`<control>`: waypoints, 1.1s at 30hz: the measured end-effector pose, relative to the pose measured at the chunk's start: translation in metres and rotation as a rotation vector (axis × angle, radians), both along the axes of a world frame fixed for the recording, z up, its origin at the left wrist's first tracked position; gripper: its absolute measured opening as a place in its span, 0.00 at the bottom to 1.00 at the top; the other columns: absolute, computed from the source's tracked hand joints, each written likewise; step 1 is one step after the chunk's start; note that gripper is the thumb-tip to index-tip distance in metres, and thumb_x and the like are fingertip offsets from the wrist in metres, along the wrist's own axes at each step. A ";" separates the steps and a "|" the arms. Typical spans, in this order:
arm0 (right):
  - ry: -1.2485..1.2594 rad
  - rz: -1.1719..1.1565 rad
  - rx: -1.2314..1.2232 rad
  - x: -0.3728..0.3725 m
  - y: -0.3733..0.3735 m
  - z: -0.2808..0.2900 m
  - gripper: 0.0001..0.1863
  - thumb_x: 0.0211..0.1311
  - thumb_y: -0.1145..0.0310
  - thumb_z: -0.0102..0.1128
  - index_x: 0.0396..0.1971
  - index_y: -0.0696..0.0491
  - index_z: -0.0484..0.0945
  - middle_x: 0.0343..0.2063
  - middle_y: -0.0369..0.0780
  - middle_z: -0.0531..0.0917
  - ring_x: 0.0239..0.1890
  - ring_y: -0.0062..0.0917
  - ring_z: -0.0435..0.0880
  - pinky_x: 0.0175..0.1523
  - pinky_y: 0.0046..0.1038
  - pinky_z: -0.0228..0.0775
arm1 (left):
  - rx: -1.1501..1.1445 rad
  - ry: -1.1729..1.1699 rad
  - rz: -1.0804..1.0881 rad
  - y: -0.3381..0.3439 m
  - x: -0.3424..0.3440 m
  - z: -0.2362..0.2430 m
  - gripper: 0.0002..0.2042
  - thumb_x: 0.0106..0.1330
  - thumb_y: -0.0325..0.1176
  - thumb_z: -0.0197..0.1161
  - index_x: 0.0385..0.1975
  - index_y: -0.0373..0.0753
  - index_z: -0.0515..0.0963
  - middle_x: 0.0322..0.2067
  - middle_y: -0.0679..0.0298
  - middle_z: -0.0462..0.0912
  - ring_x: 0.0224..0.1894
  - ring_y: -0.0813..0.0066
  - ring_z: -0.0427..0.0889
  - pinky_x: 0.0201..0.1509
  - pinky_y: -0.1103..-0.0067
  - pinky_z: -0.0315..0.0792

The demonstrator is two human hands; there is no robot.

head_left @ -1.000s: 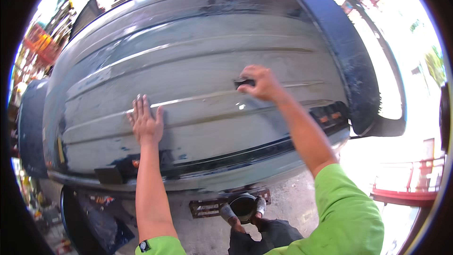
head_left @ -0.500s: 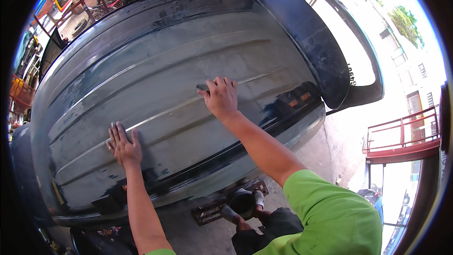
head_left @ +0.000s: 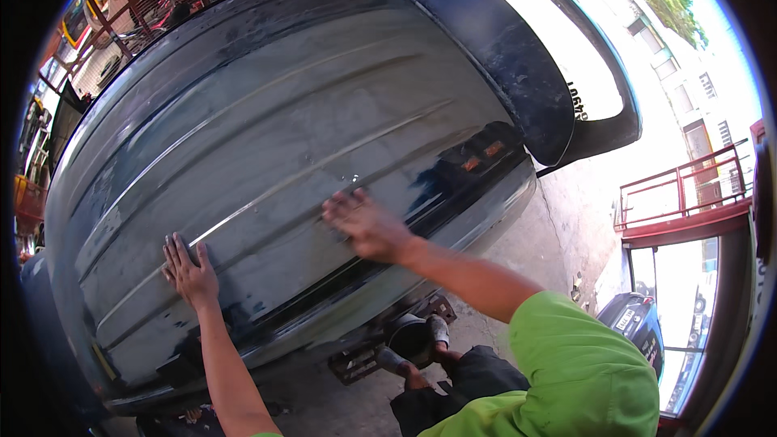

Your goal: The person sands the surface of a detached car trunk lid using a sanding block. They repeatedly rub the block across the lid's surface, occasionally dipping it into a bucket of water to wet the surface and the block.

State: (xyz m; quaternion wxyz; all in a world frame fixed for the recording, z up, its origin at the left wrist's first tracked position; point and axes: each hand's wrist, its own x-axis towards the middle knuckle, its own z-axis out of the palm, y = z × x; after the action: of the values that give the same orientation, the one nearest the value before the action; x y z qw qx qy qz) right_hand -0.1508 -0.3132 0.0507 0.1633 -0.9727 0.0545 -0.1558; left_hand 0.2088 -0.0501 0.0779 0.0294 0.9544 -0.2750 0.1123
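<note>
The ribbed grey roof panel (head_left: pixel 267 137) of a vehicle spreads out below me, its surface dull and patchy. On its lower left, my left hand (head_left: pixel 191 275) lies flat across a raised rib with its fingers stretched out; it holds nothing. Nearer the panel's middle, my right hand (head_left: pixel 368 226) is smeared by motion and presses down on the surface. A thin dark edge of a small pad (head_left: pixel 350 190) shows at its fingertips, while most of the pad is hidden under the hand. Small wet spots glint just beyond those fingers.
A dark curved spoiler (head_left: pixel 486 40) juts out at the panel's right end, beside a raised rear door frame (head_left: pixel 615 125). Below the near edge, a black bucket (head_left: pixel 409 340) stands by my feet on a slatted wooden stand (head_left: pixel 352 366). A red railing (head_left: pixel 684 194) is at right.
My right hand has moved down toward me, from the rib to the panel's nearer part. My left hand stays flat at the same rib. The whole view has shifted slightly.
</note>
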 end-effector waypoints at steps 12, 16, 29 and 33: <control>0.085 -0.218 0.188 -0.014 0.048 0.044 0.27 0.77 0.60 0.51 0.71 0.54 0.71 0.74 0.47 0.69 0.77 0.44 0.64 0.80 0.48 0.53 | 0.033 -0.003 0.004 0.002 0.003 -0.003 0.34 0.80 0.61 0.46 0.79 0.50 0.61 0.80 0.66 0.60 0.82 0.67 0.54 0.84 0.60 0.43; 0.097 -0.802 0.095 -0.053 -0.031 0.054 0.26 0.80 0.59 0.44 0.70 0.54 0.72 0.75 0.42 0.68 0.79 0.42 0.61 0.81 0.51 0.50 | 0.045 -0.012 -0.014 0.004 0.005 -0.005 0.34 0.80 0.61 0.46 0.79 0.50 0.61 0.79 0.66 0.60 0.82 0.66 0.54 0.84 0.60 0.43; 0.102 -0.948 0.007 0.002 0.023 0.052 0.28 0.77 0.62 0.47 0.70 0.63 0.69 0.73 0.52 0.69 0.78 0.53 0.60 0.80 0.52 0.51 | 0.019 -0.022 -0.013 0.004 0.009 -0.008 0.35 0.79 0.63 0.46 0.79 0.50 0.62 0.79 0.65 0.60 0.82 0.65 0.54 0.84 0.60 0.43; 0.183 -0.450 0.052 -0.004 0.039 0.047 0.29 0.78 0.62 0.45 0.72 0.62 0.67 0.76 0.50 0.64 0.78 0.52 0.60 0.81 0.52 0.50 | 0.098 -0.047 -0.003 0.004 0.011 -0.010 0.35 0.79 0.64 0.46 0.79 0.50 0.61 0.80 0.66 0.60 0.82 0.66 0.54 0.84 0.60 0.42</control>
State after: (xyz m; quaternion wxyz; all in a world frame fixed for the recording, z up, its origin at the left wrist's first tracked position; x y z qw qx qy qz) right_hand -0.1551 -0.2745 0.0978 0.1437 -0.9415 0.2885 -0.0983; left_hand 0.2194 -0.0460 0.0678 -0.0235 0.9514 -0.2822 0.1211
